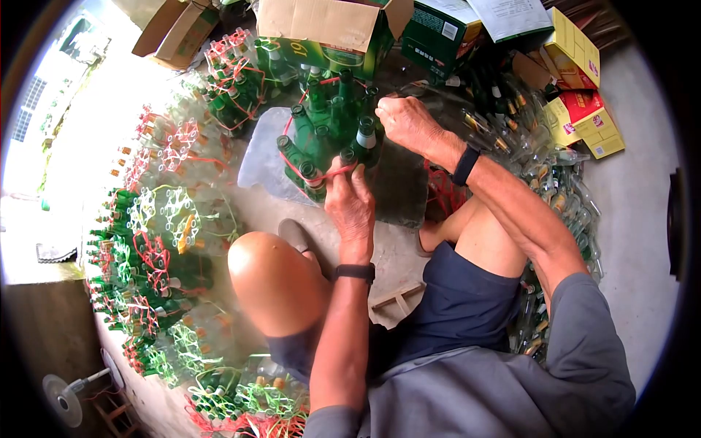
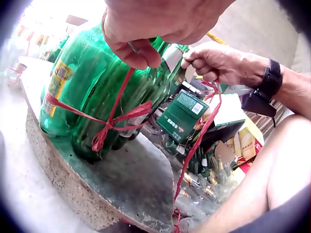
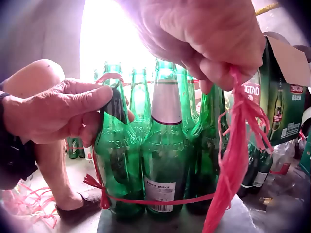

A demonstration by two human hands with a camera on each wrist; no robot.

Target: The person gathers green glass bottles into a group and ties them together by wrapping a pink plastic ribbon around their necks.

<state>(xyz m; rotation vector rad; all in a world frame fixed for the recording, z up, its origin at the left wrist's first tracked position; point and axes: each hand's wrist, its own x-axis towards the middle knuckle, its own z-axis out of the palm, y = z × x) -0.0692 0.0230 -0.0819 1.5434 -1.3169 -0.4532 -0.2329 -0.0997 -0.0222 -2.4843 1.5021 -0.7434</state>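
Several green glass bottles (image 1: pixel 321 139) stand upright in a bundle on a grey slab (image 1: pixel 263 157). Red plastic twine (image 3: pixel 160 201) runs round their lower bodies, with a knot at one side. My left hand (image 1: pixel 350 212) grips the neck of a near green bottle (image 3: pixel 119 145), its thumb across the neck where a red strand passes. In the left wrist view a taut strand drops from these fingers to the knot. Beyond the bundle's right side, my right hand (image 1: pixel 412 124) holds a loose length of red twine (image 3: pixel 231 160), which hangs down past the slab.
Tied bottle bundles (image 1: pixel 168 219) crowd the left side. Loose bottles (image 1: pixel 569 190) lie in a heap on the right. An opened carton (image 1: pixel 314 25) stands behind the slab, and yellow boxes (image 1: pixel 573 55) sit at back right. A small fan (image 1: pixel 66 398) is at lower left.
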